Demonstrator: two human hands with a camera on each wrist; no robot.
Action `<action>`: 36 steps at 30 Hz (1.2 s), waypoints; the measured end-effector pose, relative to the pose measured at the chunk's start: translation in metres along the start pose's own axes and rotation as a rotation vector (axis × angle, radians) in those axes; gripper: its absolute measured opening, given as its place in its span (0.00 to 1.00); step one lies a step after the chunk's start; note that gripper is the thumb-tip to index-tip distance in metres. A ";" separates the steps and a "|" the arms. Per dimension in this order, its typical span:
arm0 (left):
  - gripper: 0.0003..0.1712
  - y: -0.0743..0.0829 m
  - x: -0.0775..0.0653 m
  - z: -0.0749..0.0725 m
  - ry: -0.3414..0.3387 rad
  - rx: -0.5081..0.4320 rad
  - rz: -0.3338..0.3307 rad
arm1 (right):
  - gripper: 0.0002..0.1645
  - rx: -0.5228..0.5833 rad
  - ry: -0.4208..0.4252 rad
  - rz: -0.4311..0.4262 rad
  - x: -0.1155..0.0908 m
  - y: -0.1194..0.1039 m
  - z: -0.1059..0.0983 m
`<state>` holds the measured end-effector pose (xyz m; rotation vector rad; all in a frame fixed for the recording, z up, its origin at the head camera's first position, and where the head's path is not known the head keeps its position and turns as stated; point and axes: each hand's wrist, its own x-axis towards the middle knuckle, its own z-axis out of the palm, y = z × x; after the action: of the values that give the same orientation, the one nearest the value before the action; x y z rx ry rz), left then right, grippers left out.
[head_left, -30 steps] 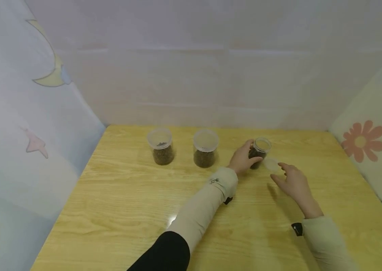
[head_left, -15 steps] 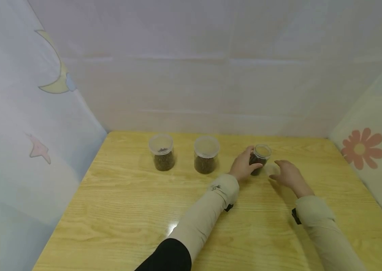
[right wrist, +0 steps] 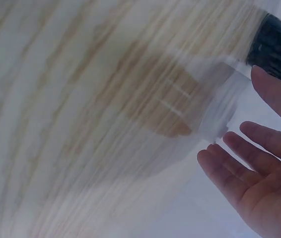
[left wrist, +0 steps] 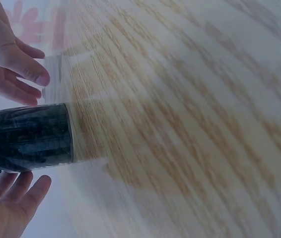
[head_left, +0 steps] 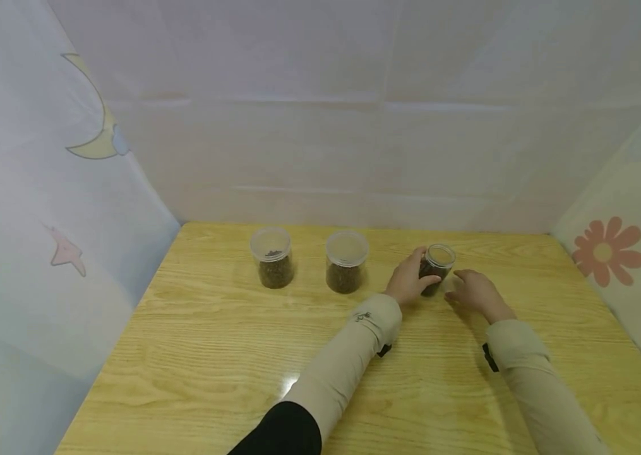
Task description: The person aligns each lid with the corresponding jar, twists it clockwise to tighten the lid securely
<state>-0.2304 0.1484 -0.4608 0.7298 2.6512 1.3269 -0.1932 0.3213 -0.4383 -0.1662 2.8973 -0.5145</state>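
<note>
My left hand (head_left: 407, 279) grips a small clear jar (head_left: 432, 268) of dark contents at the right of the table, thumb and fingers round its sides. The jar stands upright and its mouth looks uncovered. Just right of it is my right hand (head_left: 476, 294), its fingers loosely bent and spread. A translucent, shallow round piece like a lid (right wrist: 222, 106) lies on the table between that hand and the jar in the right wrist view. The right fingers (right wrist: 225, 173) come close to it; contact cannot be made out. In the head view the hand mostly hides it.
Two wider clear jars, partly filled with dark grains, stand to the left: the far-left jar (head_left: 275, 270) and the middle jar (head_left: 345, 277). Behind the wooden table (head_left: 212, 341) hangs a pale cloth backdrop (head_left: 309, 145), with printed cloth at both sides.
My right hand has moved left, closer to the small jar, and now covers most of the lid-like piece. The left hand keeps its grip on the jar. The head view has tilted slightly up.
</note>
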 end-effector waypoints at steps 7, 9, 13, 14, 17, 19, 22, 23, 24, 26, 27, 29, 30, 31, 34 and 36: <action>0.38 0.002 0.000 -0.001 -0.008 -0.011 -0.011 | 0.36 -0.031 -0.012 -0.011 0.005 0.004 0.004; 0.38 0.002 0.000 -0.001 -0.009 -0.014 -0.012 | 0.36 -0.036 -0.014 -0.016 0.006 0.005 0.005; 0.38 0.000 0.000 0.000 -0.009 -0.018 -0.007 | 0.34 -0.057 -0.002 -0.030 0.008 0.005 0.006; 0.38 -0.001 0.001 0.001 -0.008 -0.018 -0.004 | 0.34 -0.061 0.000 -0.032 0.008 0.006 0.006; 0.39 -0.002 0.001 0.002 -0.010 -0.012 0.002 | 0.33 -0.074 0.009 -0.033 0.008 0.005 0.005; 0.38 -0.002 0.002 0.003 -0.012 -0.009 0.005 | 0.34 -0.071 0.011 -0.023 0.008 0.005 0.005; 0.38 -0.002 0.002 0.002 -0.017 -0.004 0.010 | 0.34 -0.055 0.010 -0.004 0.007 0.005 0.004; 0.37 -0.001 0.001 0.001 -0.018 0.001 0.012 | 0.35 -0.046 0.011 0.002 0.006 0.005 0.004; 0.37 0.000 0.001 0.000 -0.021 0.004 0.013 | 0.35 -0.042 0.012 0.007 0.006 0.006 0.004; 0.37 0.001 0.000 -0.001 -0.029 0.014 0.013 | 0.35 -0.038 0.017 0.011 0.004 0.007 0.004; 0.38 0.001 0.000 -0.002 -0.034 0.022 0.010 | 0.35 -0.038 0.020 0.012 0.004 0.007 0.005; 0.38 0.002 -0.001 -0.003 -0.042 0.035 0.006 | 0.35 -0.039 0.028 0.011 0.004 0.008 0.005; 0.38 0.002 -0.001 -0.004 -0.047 0.041 0.003 | 0.35 -0.040 0.028 0.012 0.003 0.009 0.005; 0.38 0.003 -0.002 -0.004 -0.051 0.043 0.000 | 0.35 -0.043 0.030 0.012 0.003 0.009 0.005; 0.38 0.004 -0.004 -0.006 -0.060 0.039 -0.009 | 0.36 -0.046 0.033 0.017 0.002 0.009 0.005; 0.38 0.003 -0.004 -0.006 -0.064 0.029 -0.010 | 0.36 -0.044 0.033 0.023 0.000 0.008 0.004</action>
<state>-0.2275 0.1435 -0.4556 0.7484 2.6257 1.2439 -0.1928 0.3275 -0.4446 -0.1324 2.9409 -0.4536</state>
